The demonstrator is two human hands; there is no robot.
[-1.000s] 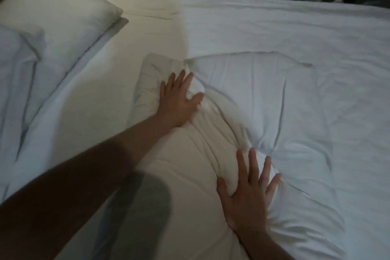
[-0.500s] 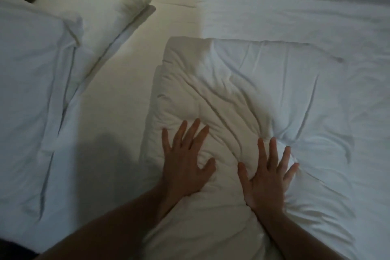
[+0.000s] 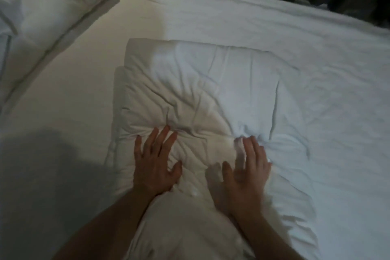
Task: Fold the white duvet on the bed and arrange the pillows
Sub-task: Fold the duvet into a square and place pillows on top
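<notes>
The folded white duvet [image 3: 200, 99] lay mid-bed [image 3: 274, 19], creased. The left hand [image 3: 155, 167] and blurred right hand [image 3: 245, 173] pressed flat, fingers spread, gripping nothing. Smoothing outward evenly would flatten it. A pillow [image 3: 48, 4] lay far left.

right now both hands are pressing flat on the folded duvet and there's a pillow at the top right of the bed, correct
Not quite. The pillow lies at the top left, not the top right, as the head view shows. The rest holds: the left hand and the right hand both press flat, fingers spread, on the folded duvet.
</notes>
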